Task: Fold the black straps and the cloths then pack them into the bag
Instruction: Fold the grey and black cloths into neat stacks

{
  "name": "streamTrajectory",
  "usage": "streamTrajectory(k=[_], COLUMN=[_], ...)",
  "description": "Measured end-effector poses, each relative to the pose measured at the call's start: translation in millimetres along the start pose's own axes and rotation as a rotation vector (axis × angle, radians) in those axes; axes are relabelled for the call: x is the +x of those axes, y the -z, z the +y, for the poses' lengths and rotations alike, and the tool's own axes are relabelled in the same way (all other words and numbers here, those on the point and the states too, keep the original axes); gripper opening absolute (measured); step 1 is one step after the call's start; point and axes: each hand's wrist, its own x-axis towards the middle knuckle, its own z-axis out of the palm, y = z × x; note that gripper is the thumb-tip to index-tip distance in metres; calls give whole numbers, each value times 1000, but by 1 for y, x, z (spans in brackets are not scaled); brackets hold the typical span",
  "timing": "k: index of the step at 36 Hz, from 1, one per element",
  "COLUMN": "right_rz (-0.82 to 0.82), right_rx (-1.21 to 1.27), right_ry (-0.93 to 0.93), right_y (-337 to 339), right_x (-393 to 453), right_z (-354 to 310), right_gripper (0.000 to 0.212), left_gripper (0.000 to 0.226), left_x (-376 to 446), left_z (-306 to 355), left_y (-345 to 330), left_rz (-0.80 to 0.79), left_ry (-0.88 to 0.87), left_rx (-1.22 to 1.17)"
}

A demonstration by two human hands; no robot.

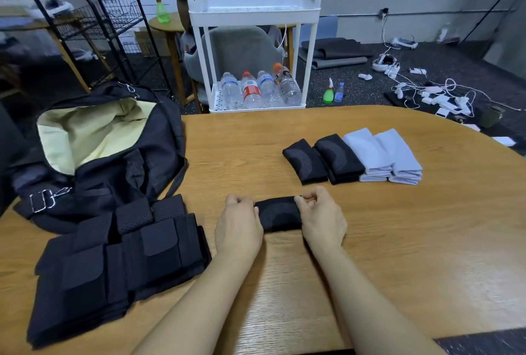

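Both hands on one small folded black cloth [280, 213], near table edge, centre. Left hand [238, 225] fingers curled over its left end; right hand [321, 219] pinching its right end, thumb and fingers bent round the fabric. Cloth: soft knit, faint curved pattern, flat oblong pad shape.

Wood-grain table [398, 255], rounded far edge. Far right of centre, a row of four folded pieces touching side by side: two black cloths [323, 159], then two white cloths [384, 155], each white one layered thick.

Left front: stack of black straps [113, 257], stiff matte fabric w/ flaps, some perforated panels, partly overlapping. Just behind, touching them: black bag [136, 155], slumped, mouth open, pale yellow lining showing; can't tell if anything's inside. Metal clip on its strap.

Beyond table: white cart [253, 10], plastic, lower shelf holds water bottles [260, 89] leaning together. Grey chair behind it. Floor at right: cables, white gadgets, green spray bottle [328, 92].
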Motion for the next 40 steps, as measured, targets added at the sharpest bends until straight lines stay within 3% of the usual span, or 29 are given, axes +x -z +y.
streamTrajectory(k=[7, 11, 14, 18, 23, 27, 36, 40], right_rz=[107, 149, -35, -264, -274, -378, -354, -212], right_rx=[93, -193, -471, -553, -518, -496, -363, -277], right_ry=[119, 671, 931, 871, 796, 727, 565, 487], right_y=[11, 13, 8, 3, -1, 3, 17, 23], right_x=[0, -9, -18, -24, -22, -25, -36, -44], right_z=[10, 17, 19, 26, 36, 32, 27, 27], right_gripper=[16, 30, 53, 62, 68, 81, 93, 85], left_gripper=[35, 60, 72, 67, 70, 71, 60, 55], left_x=[-17, -30, -33, -32, -33, -33, -17, -11], left_z=[-2, -3, -3, -5, -11, -15, -11, -14], left_y=[11, 16, 10, -2, -9, -10, 5, 6], left_rz=[25, -40, -194, -339, -374, -390, -398, -342], left_ry=[-126, -323, -441, -347, -319, -298, -238, -226], left_rx=[169, 301, 386, 431, 390, 360, 83, 84])
